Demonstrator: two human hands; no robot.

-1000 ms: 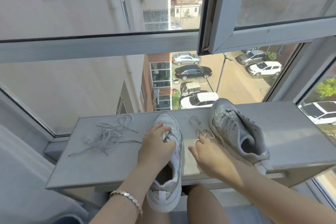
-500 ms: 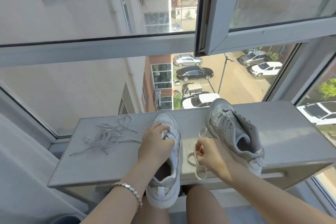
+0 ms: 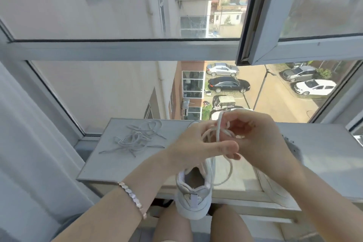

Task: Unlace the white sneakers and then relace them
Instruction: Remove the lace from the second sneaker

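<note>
A big window looks down on parked cars, and a gray ledge sits under it. At the left of the ledge, loose laces lie in a heap.

A second ago the left hand lay on the sneaker, and the right hand tugged low by the ledge. Now both hands are up in the middle of the frame, over the sneaker. The left thumb and fingers pinch the lace. The right fingers curl round it, and a loop hangs down. I think this lace is out, or almost out, so lacing up comes soon.

The sneaker runs long from bottom to top. Its heel is low, over the ledge's edge, and its toe points at the window. The other sneaker is at the right, mostly hidden by the arm.
</note>
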